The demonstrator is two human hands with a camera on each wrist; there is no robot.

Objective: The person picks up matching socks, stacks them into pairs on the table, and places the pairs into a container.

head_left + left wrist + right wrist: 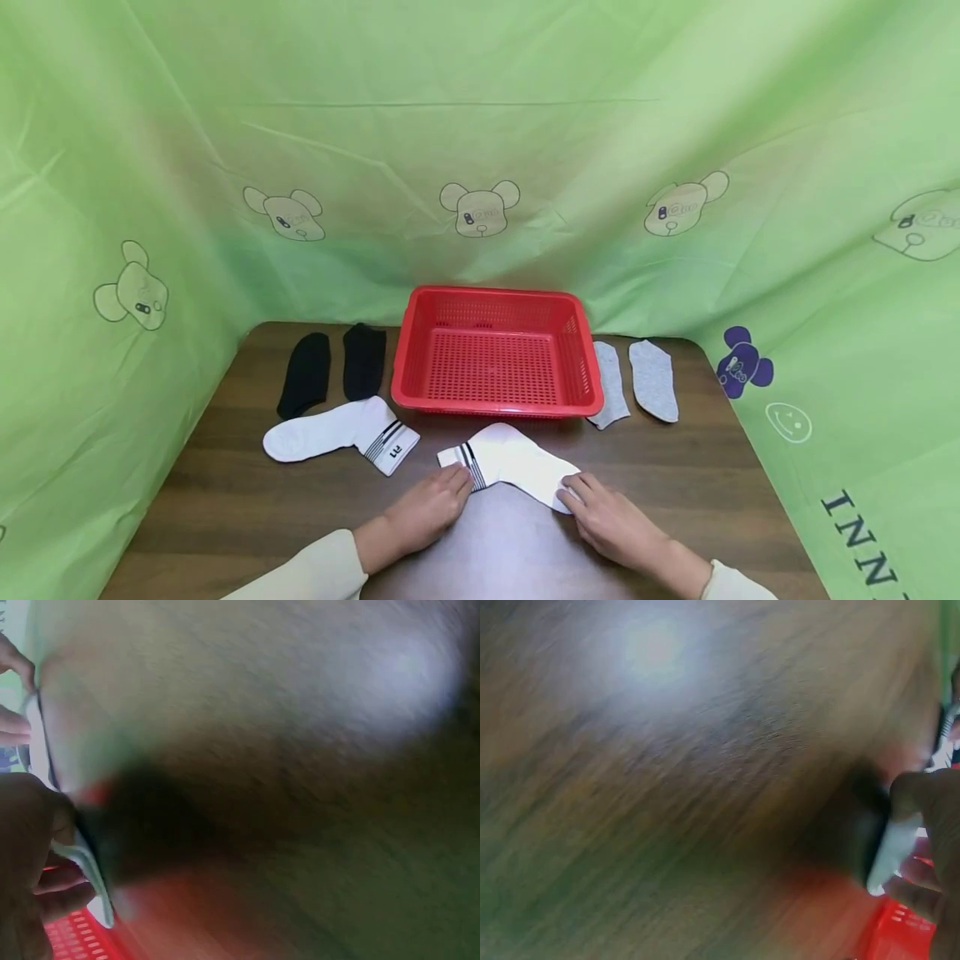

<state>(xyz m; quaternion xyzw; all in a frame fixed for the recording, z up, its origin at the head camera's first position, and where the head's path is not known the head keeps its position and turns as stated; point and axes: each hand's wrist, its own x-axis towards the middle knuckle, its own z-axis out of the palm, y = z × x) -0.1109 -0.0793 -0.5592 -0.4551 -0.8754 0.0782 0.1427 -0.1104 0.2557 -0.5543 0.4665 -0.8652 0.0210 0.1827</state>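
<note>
A white ankle sock with a black-striped cuff [517,461] lies in front of the basket, stretched between both hands. My left hand [429,510] pinches it at the striped cuff; in the left wrist view the thumb and fingers close on either side of the sock's edge [90,871]. At the toe end, my right hand [613,523] pinches the same sock, with fabric [894,851] between thumb and fingers in the right wrist view. Another white sock with a striped cuff [322,432] lies flat to the left, untouched.
A red plastic basket [498,409] with nothing in it stands at the back middle. Two black socks [306,375] lie left of it, two grey socks [654,381] right of it. Green printed cloth [480,125] surrounds the brown wooden table [712,492].
</note>
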